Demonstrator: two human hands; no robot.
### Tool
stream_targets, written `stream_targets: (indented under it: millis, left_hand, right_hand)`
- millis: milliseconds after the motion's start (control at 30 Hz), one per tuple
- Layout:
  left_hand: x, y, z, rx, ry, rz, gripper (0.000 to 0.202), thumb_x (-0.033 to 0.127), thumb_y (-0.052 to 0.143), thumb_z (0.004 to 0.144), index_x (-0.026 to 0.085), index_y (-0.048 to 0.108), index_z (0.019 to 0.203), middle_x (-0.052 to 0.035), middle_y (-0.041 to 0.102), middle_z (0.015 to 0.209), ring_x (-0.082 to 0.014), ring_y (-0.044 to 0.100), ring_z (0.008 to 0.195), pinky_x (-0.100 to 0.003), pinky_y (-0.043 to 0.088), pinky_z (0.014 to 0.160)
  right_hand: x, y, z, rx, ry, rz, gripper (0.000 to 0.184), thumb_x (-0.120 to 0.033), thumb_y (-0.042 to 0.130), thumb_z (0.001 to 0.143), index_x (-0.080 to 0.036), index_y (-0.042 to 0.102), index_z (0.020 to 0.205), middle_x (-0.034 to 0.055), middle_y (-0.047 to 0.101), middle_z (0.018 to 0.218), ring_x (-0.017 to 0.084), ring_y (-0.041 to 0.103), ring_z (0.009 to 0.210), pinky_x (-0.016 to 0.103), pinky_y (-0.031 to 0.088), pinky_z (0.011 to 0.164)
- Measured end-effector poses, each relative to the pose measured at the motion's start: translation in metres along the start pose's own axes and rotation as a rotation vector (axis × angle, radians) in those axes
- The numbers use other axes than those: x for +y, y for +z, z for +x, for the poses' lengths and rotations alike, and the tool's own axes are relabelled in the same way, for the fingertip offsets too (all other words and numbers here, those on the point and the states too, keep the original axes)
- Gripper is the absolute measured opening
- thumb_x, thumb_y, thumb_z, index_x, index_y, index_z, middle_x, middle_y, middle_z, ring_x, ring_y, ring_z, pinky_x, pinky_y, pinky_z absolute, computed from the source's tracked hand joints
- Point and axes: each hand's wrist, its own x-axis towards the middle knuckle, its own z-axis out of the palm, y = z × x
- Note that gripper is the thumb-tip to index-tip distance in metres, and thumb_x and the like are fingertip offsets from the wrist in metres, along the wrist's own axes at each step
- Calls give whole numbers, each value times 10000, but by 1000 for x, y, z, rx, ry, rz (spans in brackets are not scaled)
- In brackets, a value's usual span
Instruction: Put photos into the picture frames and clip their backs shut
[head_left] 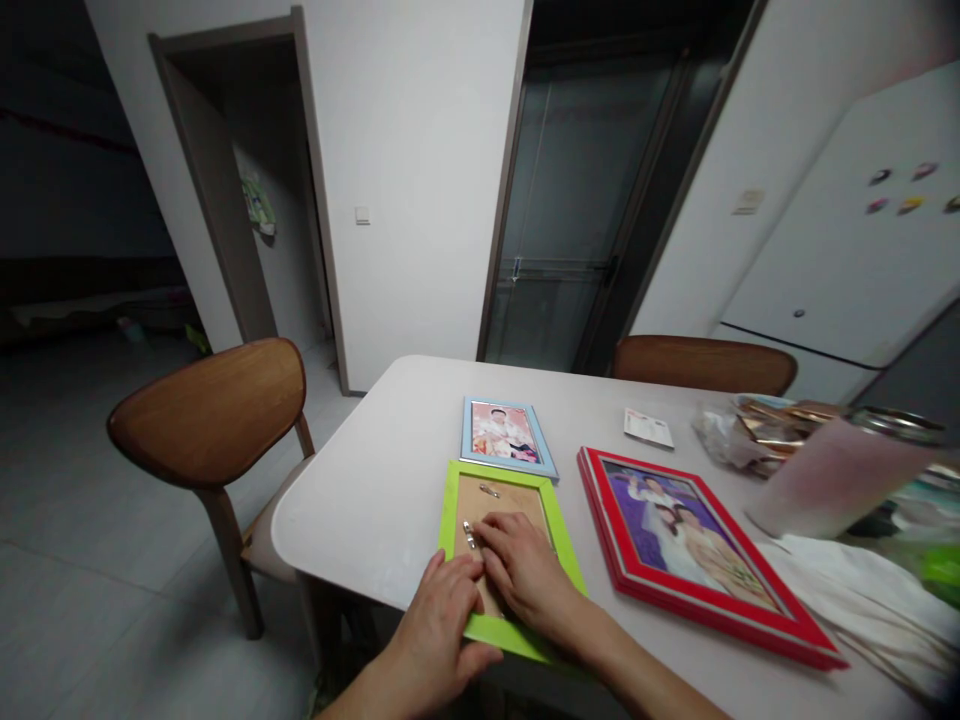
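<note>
A lime-green picture frame [568,550] lies face down at the table's near edge, its brown backing board [517,495] showing. My left hand [442,615] grips the frame's lower left side, fingers bent over onto the board. My right hand [521,570] rests on the middle of the board with its fingers closed and bent. Their tips are close to a small metal clip [469,535]; whatever is under them is hidden. Another metal clip [489,491] sits near the board's top. Beyond lies a light-blue picture frame [510,437] with a photo facing up.
Stacked red picture frames [697,550] lie to the right, a photo on top. A small white card [649,428], a pink-white tumbler [832,475], plastic-wrapped items [750,430] and white cloth [862,590] occupy the right side. Wooden chairs stand left [217,410] and behind [705,365].
</note>
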Motion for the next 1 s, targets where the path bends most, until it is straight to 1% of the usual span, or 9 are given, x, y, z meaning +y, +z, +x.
stream_targets:
  millis: [133, 267, 400, 467, 600, 733, 800, 900, 1000]
  left_hand:
    - [2, -3, 1, -5, -16, -20, 262, 286, 630, 657, 172, 483, 842, -113, 486, 1152, -224, 395, 1111, -465, 177, 995]
    - [4, -6, 1, -37, -24, -23, 247, 265, 618, 666, 164, 486, 849, -130, 479, 1158, -233, 381, 1126, -479, 173, 991]
    - [5, -8, 1, -36, -33, -27, 247, 252, 626, 656, 169, 485, 840, -128, 479, 1160, -240, 382, 1126, -488, 176, 988]
    - [4, -7, 1, -23, -26, -34, 251, 262, 630, 653, 169, 481, 832, -126, 480, 1159, -244, 388, 1120, -490, 176, 988]
    - [3, -7, -1, -12, -17, -39, 238, 282, 621, 665, 171, 471, 814, -133, 493, 1141, -255, 402, 1107, -508, 186, 978]
    - [5, -9, -1, -22, -30, -35, 264, 236, 632, 647, 175, 465, 842, -127, 483, 1160, -255, 393, 1119, -507, 190, 982]
    - [8, -7, 1, -32, -51, -10, 336, 230, 664, 611, 169, 466, 876, -131, 467, 1179, -267, 378, 1129, -511, 187, 984]
    - [12, 2, 7, -46, -117, 65, 497, 247, 730, 516, 144, 480, 933, -151, 464, 1169, -299, 382, 1114, -516, 187, 983]
    - [7, 10, 10, -59, -142, 126, 520, 204, 739, 468, 111, 509, 925, -152, 499, 1105, -303, 419, 1065, -488, 200, 988]
  right_hand:
    - [-1, 10, 17, -67, -55, -62, 234, -206, 378, 810, -217, 590, 906, 48, 552, 901, 175, 427, 884, 292, 317, 738]
    - [-1, 11, 18, -138, -153, -130, 198, -224, 399, 811, -201, 577, 895, 50, 552, 908, 172, 430, 857, 285, 307, 716]
    - [-2, 7, 17, -149, -172, -120, 189, -217, 410, 797, -198, 581, 877, 51, 563, 901, 167, 450, 850, 271, 317, 711]
    - [1, 5, 22, -110, -96, -62, 180, -212, 423, 782, -207, 591, 845, 34, 577, 877, 151, 471, 842, 248, 325, 720]
    - [23, 7, 46, 29, 210, -21, 205, -233, 427, 766, -170, 588, 875, 50, 606, 851, 141, 519, 776, 232, 342, 680]
    - [52, 16, 72, 73, 397, -39, 210, -291, 445, 751, -156, 602, 713, 68, 623, 710, 158, 538, 672, 240, 325, 578]
    - [60, 21, 81, 85, 458, -23, 189, -304, 489, 718, -158, 597, 667, 70, 623, 679, 164, 543, 661, 238, 317, 557]
    - [61, 24, 89, 123, 517, 24, 162, -296, 535, 674, -150, 588, 629, 81, 622, 664, 172, 549, 666, 239, 322, 549]
    - [59, 16, 89, 181, 511, 118, 187, -301, 533, 669, -138, 568, 585, 67, 605, 605, 169, 548, 632, 240, 341, 546]
